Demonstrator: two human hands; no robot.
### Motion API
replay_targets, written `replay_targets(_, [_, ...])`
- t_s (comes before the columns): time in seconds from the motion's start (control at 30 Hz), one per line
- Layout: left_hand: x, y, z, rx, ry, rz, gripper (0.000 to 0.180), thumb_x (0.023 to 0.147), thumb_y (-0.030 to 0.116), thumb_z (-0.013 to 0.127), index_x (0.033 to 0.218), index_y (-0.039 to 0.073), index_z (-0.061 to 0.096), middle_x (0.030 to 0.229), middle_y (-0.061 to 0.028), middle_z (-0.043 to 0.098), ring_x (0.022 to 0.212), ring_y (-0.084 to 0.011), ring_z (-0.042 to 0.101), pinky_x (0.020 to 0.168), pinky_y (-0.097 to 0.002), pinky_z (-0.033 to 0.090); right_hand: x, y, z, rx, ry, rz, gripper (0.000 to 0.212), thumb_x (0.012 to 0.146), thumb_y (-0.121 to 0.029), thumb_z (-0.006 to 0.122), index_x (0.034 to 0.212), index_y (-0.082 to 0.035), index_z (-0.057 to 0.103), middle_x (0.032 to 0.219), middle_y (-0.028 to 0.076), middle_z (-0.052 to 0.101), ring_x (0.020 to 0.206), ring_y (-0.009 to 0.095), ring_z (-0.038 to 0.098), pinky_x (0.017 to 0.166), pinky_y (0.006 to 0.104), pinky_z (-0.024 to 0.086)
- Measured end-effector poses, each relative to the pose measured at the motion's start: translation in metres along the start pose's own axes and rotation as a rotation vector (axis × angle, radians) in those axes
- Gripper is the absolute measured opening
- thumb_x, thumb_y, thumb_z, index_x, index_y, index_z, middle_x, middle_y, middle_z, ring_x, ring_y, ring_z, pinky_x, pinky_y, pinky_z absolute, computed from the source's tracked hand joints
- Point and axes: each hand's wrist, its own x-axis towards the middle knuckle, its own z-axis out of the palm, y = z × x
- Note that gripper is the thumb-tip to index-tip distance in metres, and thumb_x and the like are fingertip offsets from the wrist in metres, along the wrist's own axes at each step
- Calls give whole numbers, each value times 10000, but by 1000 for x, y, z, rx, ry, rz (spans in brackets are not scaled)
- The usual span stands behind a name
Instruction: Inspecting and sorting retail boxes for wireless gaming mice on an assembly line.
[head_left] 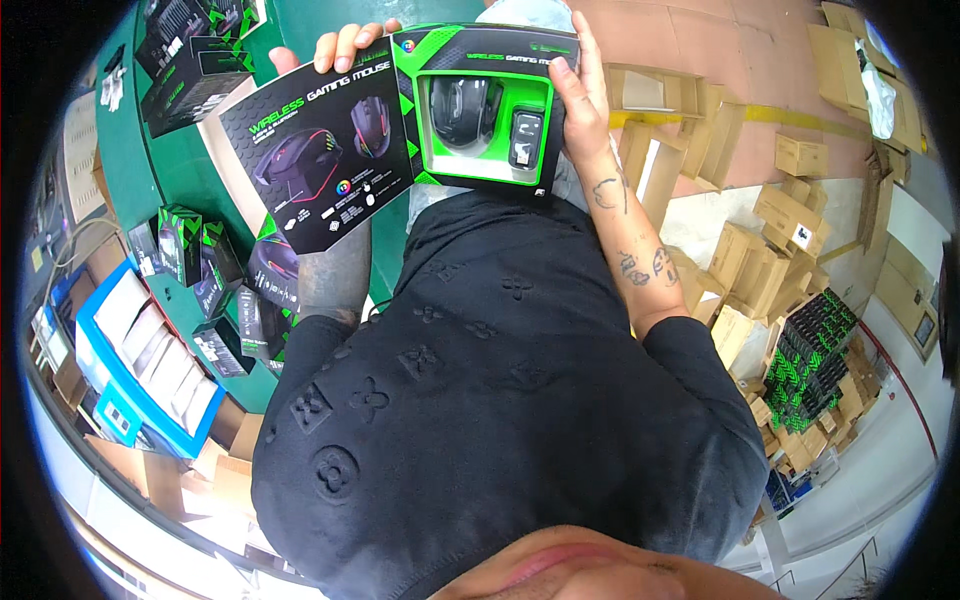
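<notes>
In front of my chest I hold up a black and green gaming mouse box point(480, 182), its front flap point(330, 205) swung out to the left. Through the green-framed window a black computer mouse point(465, 110) shows, with a small black rectangular piece point(526, 138) beside it. My left hand point(352, 45) grips the flap's top edge, fingers curled over it; the palm is hidden behind. Along the box's right side, my right hand point(583, 100) clasps it, thumb on the front near the upper corner.
On the green table point(115, 165) at left lie several similar boxes point(180, 245). A blue-rimmed bin point(92, 330) with white pieces stands at lower left. Cardboard boxes point(750, 265) fill the right side, near a stack of black-green boxes point(815, 350).
</notes>
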Motion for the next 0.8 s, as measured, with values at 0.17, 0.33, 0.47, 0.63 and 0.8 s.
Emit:
replay_targets(0.17, [-3, -8, 10, -32, -33, 81, 653, 869, 607, 186, 900, 96, 593, 896, -34, 562, 1039, -204, 416, 1023, -406, 202, -2, 2, 3, 59, 27, -79, 596, 843, -113, 494, 1339, 25, 194, 1351, 143, 248, 1252, 211, 253, 1023, 313, 210])
replay_targets(0.33, [-22, -13, 75, 868, 897, -541, 560, 776, 356, 622, 1208, 51, 437, 1118, -49, 522, 982, -135, 489, 851, -298, 412, -6, 9, 17, 101, -9, 37, 545, 922, -297, 337, 1367, -28, 174, 1388, 133, 231, 1277, 216, 227, 1049, 322, 176])
replay_targets(0.47, [-61, 8, 61, 508, 1167, -394, 407, 775, 221, 654, 1105, 19, 528, 997, -42, 590, 886, -140, 552, 813, -296, 431, -5, 30, 12, 160, -148, 236, 557, 942, -395, 259, 1388, -87, 129, 1281, 148, 382, 1105, 230, 438, 912, 349, 382])
replay_targets(0.63, [-115, 103, 61, 643, 1460, 412, 347, 818, 251, 601, 1101, 67, 518, 994, -48, 584, 852, -169, 566, 796, -318, 448, -6, 48, 16, 14, -168, 419, 522, 928, -360, 373, 1326, -33, 293, 1185, 155, 471, 1013, 196, 507, 833, 302, 437])
replay_targets(0.8, [-211, 162, 42, 675, 1903, 262, 364, 796, 336, 610, 1036, 92, 486, 822, -38, 544, 802, -156, 556, 719, -316, 477, -3, 58, 17, -8, -167, 406, 379, 907, -205, 470, 1215, 12, 429, 1106, 115, 522, 931, 155, 544, 762, 261, 465])
